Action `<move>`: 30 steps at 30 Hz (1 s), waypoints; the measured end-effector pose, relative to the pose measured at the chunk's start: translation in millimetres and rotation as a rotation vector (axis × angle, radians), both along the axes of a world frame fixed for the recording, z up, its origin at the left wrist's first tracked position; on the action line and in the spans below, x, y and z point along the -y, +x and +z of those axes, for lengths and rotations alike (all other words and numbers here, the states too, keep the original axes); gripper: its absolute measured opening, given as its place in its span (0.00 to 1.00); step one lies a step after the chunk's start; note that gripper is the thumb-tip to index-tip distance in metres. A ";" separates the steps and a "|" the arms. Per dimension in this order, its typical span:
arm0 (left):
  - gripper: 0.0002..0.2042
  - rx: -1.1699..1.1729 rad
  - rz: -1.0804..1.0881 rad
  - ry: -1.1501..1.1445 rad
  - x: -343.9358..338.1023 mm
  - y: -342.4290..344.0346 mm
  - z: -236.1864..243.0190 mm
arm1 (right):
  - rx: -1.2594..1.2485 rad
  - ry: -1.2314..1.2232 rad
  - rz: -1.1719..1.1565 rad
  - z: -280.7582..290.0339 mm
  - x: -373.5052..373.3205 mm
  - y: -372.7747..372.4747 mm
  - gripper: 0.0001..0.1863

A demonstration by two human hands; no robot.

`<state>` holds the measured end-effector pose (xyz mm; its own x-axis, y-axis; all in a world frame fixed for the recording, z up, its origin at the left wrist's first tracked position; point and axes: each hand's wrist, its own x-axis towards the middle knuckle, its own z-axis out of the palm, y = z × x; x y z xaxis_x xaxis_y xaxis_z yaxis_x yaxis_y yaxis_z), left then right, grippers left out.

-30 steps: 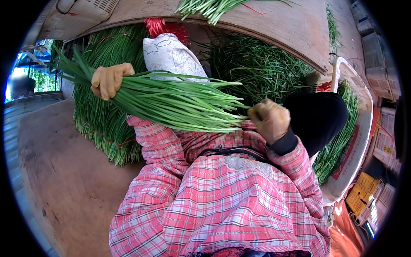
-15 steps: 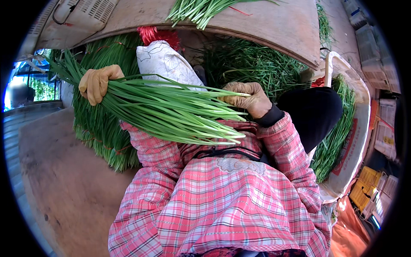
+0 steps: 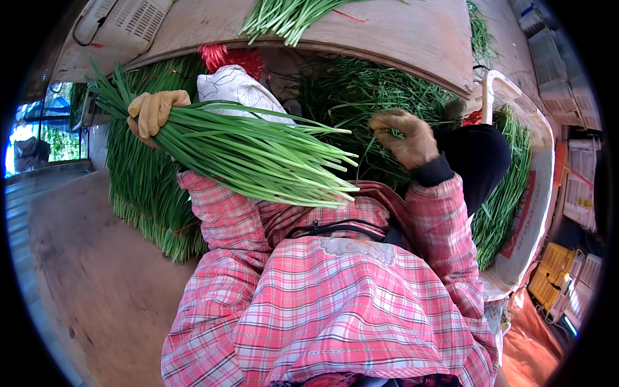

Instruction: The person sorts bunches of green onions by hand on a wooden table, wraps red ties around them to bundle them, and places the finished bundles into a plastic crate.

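My left hand, in a tan glove, is wrapped round the leafy end of a bundle of garlic chives. Their pale cut ends fan out to the right across my lap. Just right of those ends, apart from them, my gloved right hand hovers with its fingers curled toward the thumb. What it pinches, if anything, is too small to make out. Behind it lies a heap of loose green leaves.
Tied chive bundles stand at left by a brown board. Ahead is a wooden table bearing more chives. A white cloth bundle and red strings sit below it. A white crate of greens stands right.
My right hand has let go of the chives' cut ends and moved away to the right. The left hand keeps the bundle, which has shifted slightly left and up.
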<state>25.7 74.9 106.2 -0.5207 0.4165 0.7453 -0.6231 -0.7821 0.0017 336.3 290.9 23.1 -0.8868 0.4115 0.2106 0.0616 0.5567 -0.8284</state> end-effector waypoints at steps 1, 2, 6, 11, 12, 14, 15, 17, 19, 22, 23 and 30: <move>0.04 -0.003 -0.019 0.017 -1.5 1.6 2.8 | 0.056 -0.198 0.058 11.1 7.9 -9.8 0.21; 0.04 -0.006 -0.036 0.035 -1.9 3.0 4.8 | 0.113 -0.396 0.119 26.9 14.7 -19.6 0.24; 0.05 -0.052 -0.050 0.032 -6.6 2.5 11.3 | 0.154 -0.897 0.268 24.8 29.8 -33.6 0.18; 0.05 -0.028 0.005 -0.059 -1.5 0.1 6.9 | 0.203 -0.787 0.158 23.9 40.4 -32.5 0.10; 0.05 0.008 0.028 -0.096 -3.1 -0.7 3.7 | 0.169 -0.789 0.112 21.2 40.0 -30.9 0.09; 0.06 0.016 0.019 -0.167 -7.6 -2.4 -2.0 | 0.217 -0.405 0.069 13.5 40.7 -23.5 0.09; 0.06 0.025 0.029 -0.213 -8.7 -0.4 -0.9 | 0.239 -0.213 0.058 12.2 40.6 -20.3 0.09; 0.03 0.104 0.016 -0.254 -14.1 5.2 0.9 | 0.454 0.174 0.048 13.8 38.0 -13.4 0.07; 0.03 0.100 0.071 -0.293 -11.3 0.2 6.9 | 0.724 0.412 0.030 3.4 26.4 -2.4 0.05; 0.04 0.061 0.111 -0.334 -11.0 -4.7 20.2 | 1.016 0.475 0.025 -20.6 4.7 17.7 0.09; 0.04 0.060 0.122 -0.375 -14.5 -1.6 28.0 | 1.066 0.448 -0.105 -16.6 6.7 16.1 0.14; 0.12 -0.158 0.040 -0.632 -52.3 6.6 70.4 | 0.432 0.215 -0.083 25.2 -4.1 7.1 0.37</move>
<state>32.3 127.2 176.6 -0.4489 0.7821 0.4323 -0.5482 -0.6230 0.5580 343.3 295.0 48.2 -0.8778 0.4720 -0.0815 0.4257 0.6909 -0.5843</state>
